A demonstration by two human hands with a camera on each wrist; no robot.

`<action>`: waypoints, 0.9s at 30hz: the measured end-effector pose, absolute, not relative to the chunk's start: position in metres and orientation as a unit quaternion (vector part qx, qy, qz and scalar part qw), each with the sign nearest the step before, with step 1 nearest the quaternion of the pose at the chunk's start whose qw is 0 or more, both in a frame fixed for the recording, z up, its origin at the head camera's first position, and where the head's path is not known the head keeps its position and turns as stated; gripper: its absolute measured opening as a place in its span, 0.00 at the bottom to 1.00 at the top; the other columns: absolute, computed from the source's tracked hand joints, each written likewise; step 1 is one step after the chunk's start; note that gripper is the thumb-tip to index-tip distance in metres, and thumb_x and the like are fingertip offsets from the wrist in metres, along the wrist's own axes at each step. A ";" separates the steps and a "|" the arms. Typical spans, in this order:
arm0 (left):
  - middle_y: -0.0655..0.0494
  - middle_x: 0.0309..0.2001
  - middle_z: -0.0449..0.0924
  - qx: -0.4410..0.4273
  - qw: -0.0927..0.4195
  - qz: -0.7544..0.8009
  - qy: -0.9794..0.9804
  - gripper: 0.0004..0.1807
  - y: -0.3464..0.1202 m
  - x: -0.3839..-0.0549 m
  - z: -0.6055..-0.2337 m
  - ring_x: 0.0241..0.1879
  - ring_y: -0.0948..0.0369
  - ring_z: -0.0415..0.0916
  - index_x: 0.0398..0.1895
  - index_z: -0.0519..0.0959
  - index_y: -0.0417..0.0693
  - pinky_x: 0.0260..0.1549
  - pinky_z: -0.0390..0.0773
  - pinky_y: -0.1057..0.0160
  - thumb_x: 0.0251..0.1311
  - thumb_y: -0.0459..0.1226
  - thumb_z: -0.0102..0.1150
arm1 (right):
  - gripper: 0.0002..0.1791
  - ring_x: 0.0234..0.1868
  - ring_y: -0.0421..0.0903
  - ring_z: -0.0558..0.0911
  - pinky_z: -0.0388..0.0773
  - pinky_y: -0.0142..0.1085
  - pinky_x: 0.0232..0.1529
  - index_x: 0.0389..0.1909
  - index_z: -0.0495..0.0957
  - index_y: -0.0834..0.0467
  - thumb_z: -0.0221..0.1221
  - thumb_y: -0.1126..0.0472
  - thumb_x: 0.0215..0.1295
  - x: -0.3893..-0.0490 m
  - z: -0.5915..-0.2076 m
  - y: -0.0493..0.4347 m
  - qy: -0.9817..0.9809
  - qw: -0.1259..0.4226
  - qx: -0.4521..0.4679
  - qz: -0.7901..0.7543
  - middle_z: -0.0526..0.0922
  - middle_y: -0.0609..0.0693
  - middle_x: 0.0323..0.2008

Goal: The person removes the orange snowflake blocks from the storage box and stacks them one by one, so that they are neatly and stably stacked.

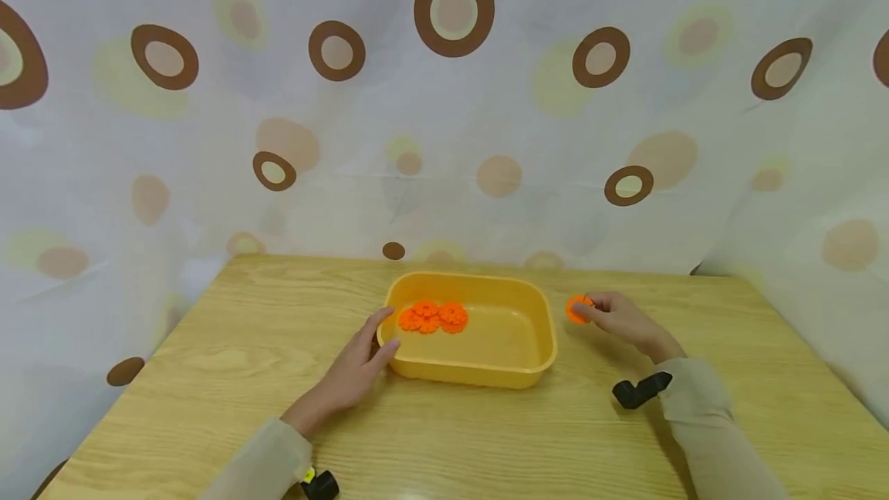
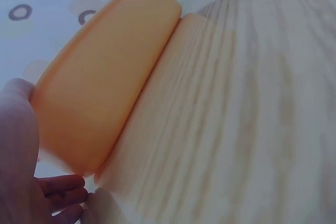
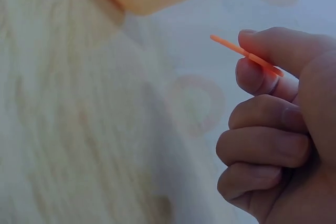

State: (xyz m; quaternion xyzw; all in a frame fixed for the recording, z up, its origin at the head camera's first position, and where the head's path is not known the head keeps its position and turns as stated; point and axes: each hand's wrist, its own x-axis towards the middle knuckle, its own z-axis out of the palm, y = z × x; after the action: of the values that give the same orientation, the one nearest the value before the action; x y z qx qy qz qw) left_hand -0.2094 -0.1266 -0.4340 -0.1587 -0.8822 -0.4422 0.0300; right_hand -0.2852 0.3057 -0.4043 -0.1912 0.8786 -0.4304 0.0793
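A yellow plastic basin (image 1: 486, 376) sits on the wooden table. Several flat orange notched discs (image 1: 427, 319) lie overlapped inside it, toward its left end. The left hand (image 1: 350, 369) holds the basin's left end, thumb at the front rim and fingers at the left side. From the left wrist, the basin's outer wall (image 2: 105, 72) shows beside that hand (image 2: 21, 145). Right of the basin, off the table, the right hand (image 1: 628, 322) pinches one orange disc (image 3: 228, 45) between thumb and index finger. The right hand's other fingers (image 3: 262, 142) are curled in.
The wooden table (image 1: 444, 438) carries the basin. A patterned cloth (image 1: 444, 114) with brown rings hangs behind the table and at its sides. Black wrist cameras sit by the left sleeve (image 1: 267, 457) and the right sleeve (image 1: 701, 400).
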 end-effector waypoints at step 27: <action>0.42 0.70 0.59 -0.171 0.014 -0.451 -0.876 0.30 -0.131 -0.211 -0.434 0.61 0.49 0.66 0.73 0.54 0.47 0.61 0.65 0.47 0.73 0.45 0.46 | 0.13 0.15 0.37 0.61 0.61 0.29 0.21 0.30 0.76 0.60 0.61 0.53 0.64 -0.287 -0.416 0.304 0.924 0.114 -0.181 -0.317 0.68 0.44 0.15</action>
State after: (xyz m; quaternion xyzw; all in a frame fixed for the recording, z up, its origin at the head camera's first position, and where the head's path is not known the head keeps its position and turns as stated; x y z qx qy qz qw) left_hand -0.2114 -0.1312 -0.4344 -0.1706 -0.8758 -0.4513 0.0137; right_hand -0.2870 0.3042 -0.4161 -0.1805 0.9239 -0.3175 0.1140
